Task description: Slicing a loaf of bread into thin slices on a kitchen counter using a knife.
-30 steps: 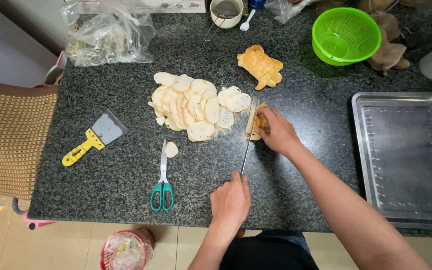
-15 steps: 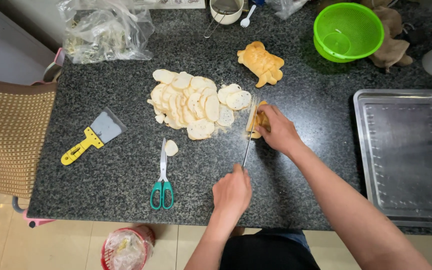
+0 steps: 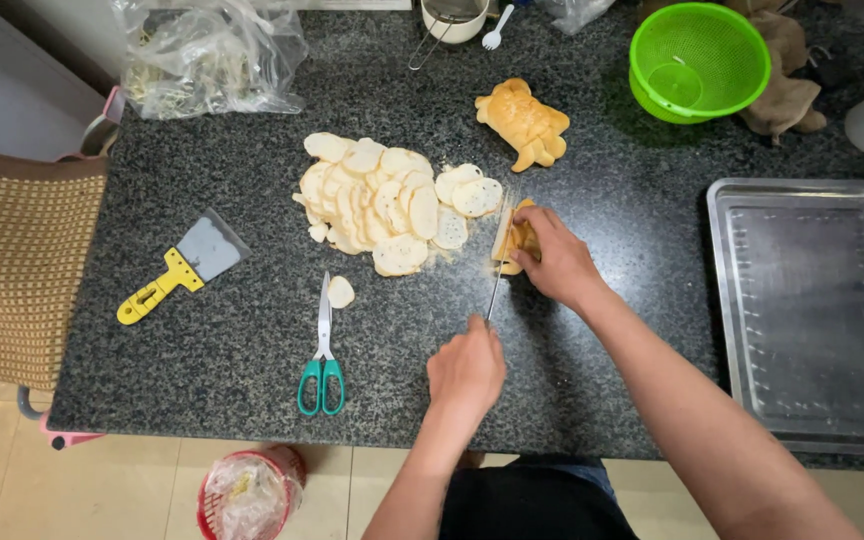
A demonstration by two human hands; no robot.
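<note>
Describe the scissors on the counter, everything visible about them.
The green-handled scissors with slim silver metal blades lie flat and shut on the dark speckled stone counter, blades pointing away from the person, the two plastic loop handles toward the counter's near edge. No hand touches them; the left hand is off to their right. A single pale round bread slice lies right beside the blades, seemingly just touching. The yellow-handled metal scraper lies apart on their left.

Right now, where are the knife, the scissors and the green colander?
knife point(image 3: 497, 285), head view, on the blade between the two hands.
scissors point(image 3: 323, 325), head view, on the blades above the green handles.
green colander point(image 3: 727, 40), head view, on its inner wall.
</note>
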